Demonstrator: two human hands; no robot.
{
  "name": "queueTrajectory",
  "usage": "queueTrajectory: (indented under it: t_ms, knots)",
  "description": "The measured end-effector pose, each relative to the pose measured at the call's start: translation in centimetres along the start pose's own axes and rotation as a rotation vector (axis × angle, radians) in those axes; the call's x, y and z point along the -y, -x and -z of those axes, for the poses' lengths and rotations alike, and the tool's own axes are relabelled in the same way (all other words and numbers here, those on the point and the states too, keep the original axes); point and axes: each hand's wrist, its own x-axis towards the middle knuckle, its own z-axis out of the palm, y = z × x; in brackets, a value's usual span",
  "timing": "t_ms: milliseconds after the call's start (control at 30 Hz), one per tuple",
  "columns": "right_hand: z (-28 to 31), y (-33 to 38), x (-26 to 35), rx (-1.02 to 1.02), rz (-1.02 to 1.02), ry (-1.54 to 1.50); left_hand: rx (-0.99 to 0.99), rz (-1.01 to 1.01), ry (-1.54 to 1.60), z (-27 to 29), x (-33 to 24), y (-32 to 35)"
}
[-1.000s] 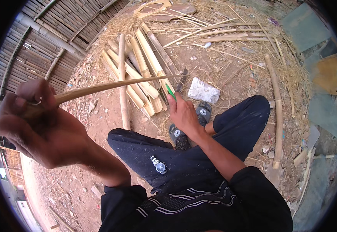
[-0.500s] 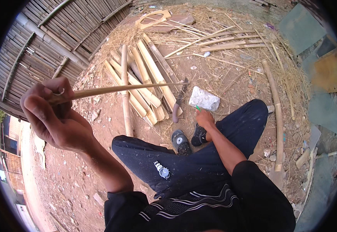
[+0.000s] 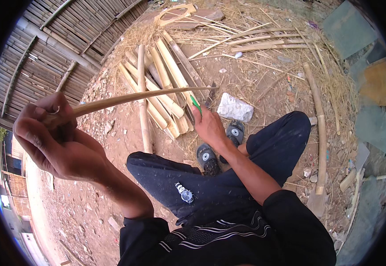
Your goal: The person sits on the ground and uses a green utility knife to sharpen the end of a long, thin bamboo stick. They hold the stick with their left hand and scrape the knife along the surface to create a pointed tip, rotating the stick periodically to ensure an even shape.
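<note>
My left hand (image 3: 62, 142), raised at the left, is closed round the thick end of a long tapered bamboo strip (image 3: 135, 96). The strip reaches right, and its thin tip hangs above the ground near a white stone block (image 3: 235, 107). My right hand (image 3: 210, 128) grips a slim green tool (image 3: 195, 104), its end close below the strip; its exact kind is hard to make out. Behind the right hand, a large knife (image 3: 210, 95) lies on the ground, showing part of its dark blade, its handle hidden. A silver wristwatch (image 3: 185, 194) rests on my left thigh.
Split bamboo pieces (image 3: 171, 104) lie piled ahead of my feet, with a bamboo pole (image 3: 142, 97) across them. Longer strips (image 3: 268, 43) and straw cover the ground farther off. Another pole (image 3: 319, 128) lies at the right. A bamboo wall (image 3: 42, 57) stands at the left.
My right hand has moved up and left from beside the stone block with the green tool, toward the strip. The left hand has shifted slightly left and down, still holding the strip.
</note>
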Motion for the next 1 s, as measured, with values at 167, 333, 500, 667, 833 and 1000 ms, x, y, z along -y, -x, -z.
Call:
queueTrajectory:
  t_ms: [167,333,500,667,833,1000]
  knots:
    - [1.9,2.0,5.1,0.114,0.119,-0.042,-0.004,0.035,-0.036,1.2,0.2,0.0]
    - [-0.4,-0.2,-1.9,0.016,-0.032,0.089,0.070,0.006,0.025,0.8,0.3,-0.3]
    - [1.3,0.1,2.0,0.121,0.029,0.013,0.096,-0.006,-0.007,1.9,0.6,0.0]
    - [-2.6,-1.7,-6.3,0.126,-0.240,0.214,-0.040,0.033,-0.024,-0.2,0.1,0.3]
    - [-2.5,-3.0,-9.2,0.123,-0.356,0.127,0.036,0.000,0.039,-0.4,0.2,-0.2]
    - [0.4,0.3,1.2,0.083,-0.033,-0.071,0.051,-0.020,0.009,0.1,-0.2,0.1]
